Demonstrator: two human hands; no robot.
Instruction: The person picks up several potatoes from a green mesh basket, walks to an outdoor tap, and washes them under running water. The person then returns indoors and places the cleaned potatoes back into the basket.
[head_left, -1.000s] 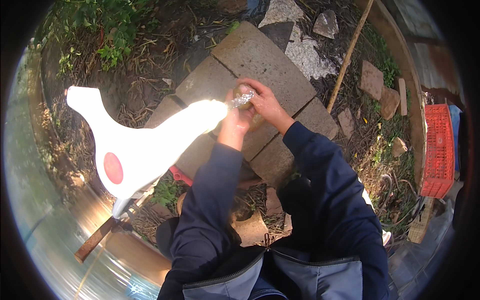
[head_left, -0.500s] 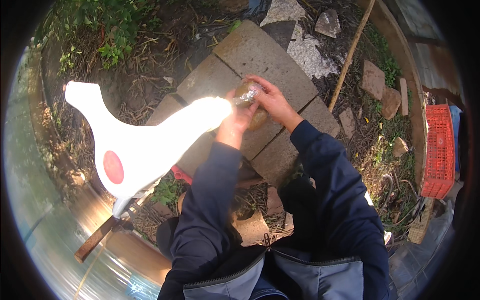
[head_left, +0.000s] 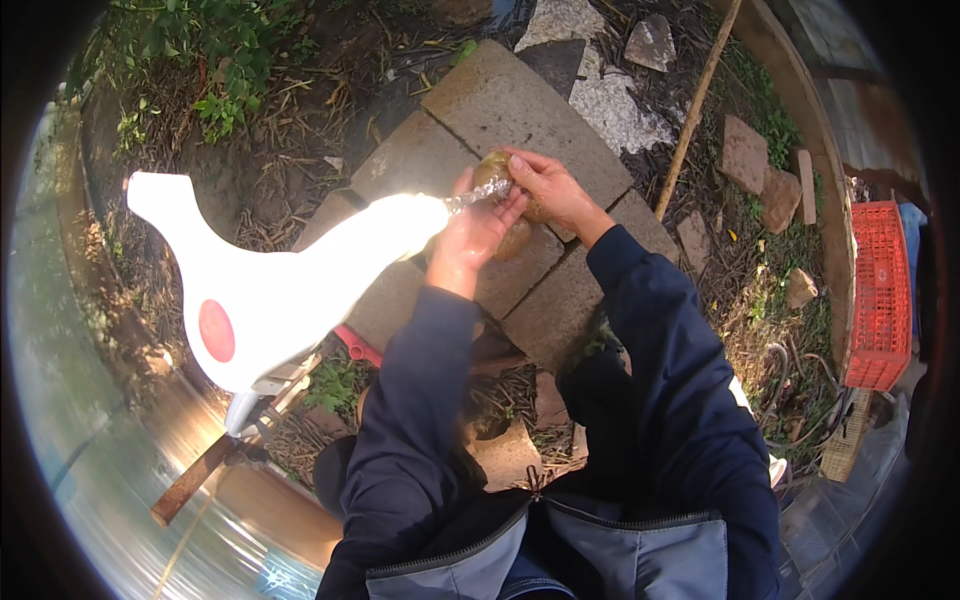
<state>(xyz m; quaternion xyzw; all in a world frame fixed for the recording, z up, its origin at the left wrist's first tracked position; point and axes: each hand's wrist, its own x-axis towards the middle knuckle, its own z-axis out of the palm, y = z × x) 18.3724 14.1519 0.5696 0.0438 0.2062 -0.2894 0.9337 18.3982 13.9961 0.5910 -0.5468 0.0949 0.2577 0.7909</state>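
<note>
Head view: right hand [head_left: 556, 194] grips a brownish lump [head_left: 490, 168]; left hand's [head_left: 473, 236] hold is unclear.

The lump [head_left: 491, 168] is rounded, brownish-green, wet and glossy. It sits between the left hand [head_left: 472, 236] and the right hand [head_left: 553, 188], with the right fingers against its side. Much of its underside is hidden. Water [head_left: 478, 196] runs in a clear, broken, glinting stream across its lower part. A second lump [head_left: 515, 242], paler and yellowish-brown, shows just below the hands, over the slabs [head_left: 530, 110]. It too looks rounded, though the left hand covers part of it; whether it rests on the stone cannot be told.
</note>
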